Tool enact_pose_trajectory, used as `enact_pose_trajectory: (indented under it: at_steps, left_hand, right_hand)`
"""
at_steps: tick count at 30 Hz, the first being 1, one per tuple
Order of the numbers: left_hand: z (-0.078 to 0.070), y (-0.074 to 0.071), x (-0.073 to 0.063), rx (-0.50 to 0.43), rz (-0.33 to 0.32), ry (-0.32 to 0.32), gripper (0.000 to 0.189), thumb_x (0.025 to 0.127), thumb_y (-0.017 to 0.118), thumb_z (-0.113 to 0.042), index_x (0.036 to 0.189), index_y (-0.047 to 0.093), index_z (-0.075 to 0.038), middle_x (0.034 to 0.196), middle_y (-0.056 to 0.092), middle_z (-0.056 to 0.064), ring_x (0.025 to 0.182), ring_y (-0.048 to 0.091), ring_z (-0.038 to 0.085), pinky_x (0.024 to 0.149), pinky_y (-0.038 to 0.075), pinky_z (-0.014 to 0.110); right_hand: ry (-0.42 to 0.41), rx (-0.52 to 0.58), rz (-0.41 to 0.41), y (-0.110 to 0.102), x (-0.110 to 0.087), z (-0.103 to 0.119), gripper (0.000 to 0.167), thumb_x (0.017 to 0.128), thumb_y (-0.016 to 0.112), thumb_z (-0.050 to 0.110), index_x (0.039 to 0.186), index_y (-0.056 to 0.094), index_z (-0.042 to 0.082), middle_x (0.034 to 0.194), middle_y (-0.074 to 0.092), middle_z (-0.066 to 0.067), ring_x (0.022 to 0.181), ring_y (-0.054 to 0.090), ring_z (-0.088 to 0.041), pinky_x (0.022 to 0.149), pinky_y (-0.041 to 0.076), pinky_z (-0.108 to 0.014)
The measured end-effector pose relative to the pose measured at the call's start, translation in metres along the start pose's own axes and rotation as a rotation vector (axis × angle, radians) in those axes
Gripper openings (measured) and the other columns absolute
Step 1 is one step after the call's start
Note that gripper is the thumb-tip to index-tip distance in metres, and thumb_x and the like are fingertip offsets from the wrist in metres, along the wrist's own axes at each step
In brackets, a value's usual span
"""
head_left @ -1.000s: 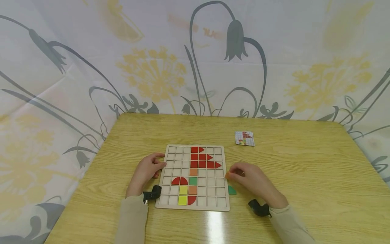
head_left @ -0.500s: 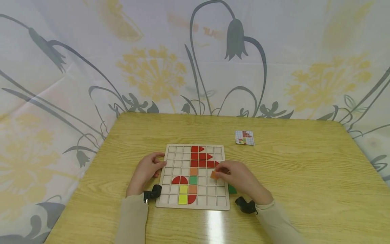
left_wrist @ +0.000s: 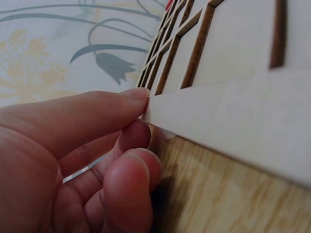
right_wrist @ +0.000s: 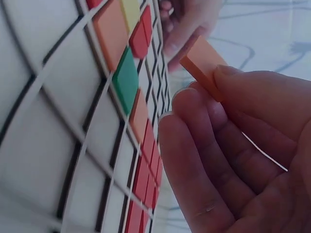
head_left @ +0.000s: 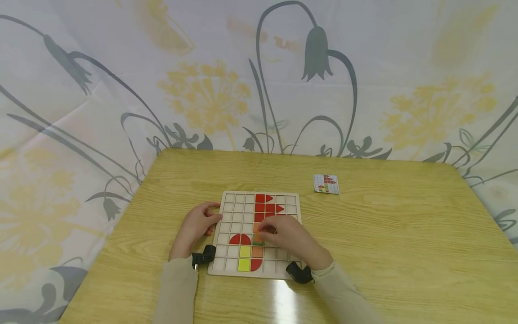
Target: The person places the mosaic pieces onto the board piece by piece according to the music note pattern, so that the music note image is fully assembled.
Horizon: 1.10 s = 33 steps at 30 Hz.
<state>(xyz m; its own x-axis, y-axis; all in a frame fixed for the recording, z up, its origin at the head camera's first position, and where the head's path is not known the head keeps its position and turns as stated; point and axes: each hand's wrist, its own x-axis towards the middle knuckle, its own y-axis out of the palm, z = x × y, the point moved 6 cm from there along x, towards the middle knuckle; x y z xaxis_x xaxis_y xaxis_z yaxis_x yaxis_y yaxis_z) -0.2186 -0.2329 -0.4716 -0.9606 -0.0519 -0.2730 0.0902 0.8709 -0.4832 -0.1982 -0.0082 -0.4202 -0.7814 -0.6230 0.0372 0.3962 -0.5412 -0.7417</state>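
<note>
A wooden grid board [head_left: 226, 254] lies on the table with coloured tiles in several of its cells. My left hand [head_left: 195, 225] is at its left edge; in the left wrist view the thumb [left_wrist: 131, 94] rests on the rim and curled fingertips meet the side below. Over the board, my right hand [head_left: 289, 234] pinches an orange square tile [right_wrist: 200, 63] between thumb and fingers. That tile is tilted above the green square [right_wrist: 126, 81], which sits between two orange squares. Red arrow-like rows [head_left: 270, 208], yellow squares [head_left: 244, 258] and red curved pieces [head_left: 240, 239] fill other cells.
A small printed card [head_left: 326, 184] showing a coloured grid pattern lies behind the board to the right. My right forearm crosses the board's right edge and hides the place beside it. A flower-patterned cloth [head_left: 226, 81] hangs along the table's far edge.
My right hand has moved left from the board's right edge to its middle column, carrying the orange tile. The green piece beside the board is now hidden. My left hand has stayed put.
</note>
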Motion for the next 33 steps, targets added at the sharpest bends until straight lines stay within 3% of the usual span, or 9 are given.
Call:
enact_pose_trajectory:
  at_steps: [15, 23, 33]
  left_hand:
    - [0.0, -0.001, 0.001, -0.019, 0.011, -0.021, 0.038, 0.084, 0.062, -0.02, 0.121, 0.053, -0.015, 0.078, 0.055, 0.006, 0.049, 0.047, 0.014, 0.048, 0.045, 0.027]
    - [0.0, -0.001, 0.0, -0.039, 0.015, -0.03, 0.038, 0.084, 0.062, -0.02, 0.121, 0.053, -0.015, 0.079, 0.055, 0.006, 0.05, 0.047, 0.014, 0.048, 0.044, 0.028]
    - [-0.001, -0.001, 0.001, -0.026, 0.017, -0.015, 0.038, 0.084, 0.062, -0.018, 0.121, 0.053, -0.014, 0.078, 0.054, 0.007, 0.048, 0.047, 0.014, 0.047, 0.043, 0.027]
  right_hand:
    - [0.003, -0.034, 0.067, 0.04, 0.028, 0.029, 0.006, 0.083, 0.064, 0.025, 0.084, 0.066, 0.02, 0.071, 0.057, 0.017, 0.065, 0.05, 0.001, 0.061, 0.042, -0.018]
    - [0.0, -0.173, 0.03, 0.052, 0.031, 0.034, 0.004, 0.081, 0.065, 0.021, 0.077, 0.066, 0.021, 0.067, 0.054, 0.016, 0.06, 0.046, 0.0, 0.057, 0.04, -0.017]
    - [0.0, -0.265, 0.011, 0.056, 0.028, 0.041, 0.007, 0.078, 0.068, 0.017, 0.073, 0.064, 0.018, 0.068, 0.05, 0.011, 0.058, 0.044, -0.003, 0.05, 0.038, -0.017]
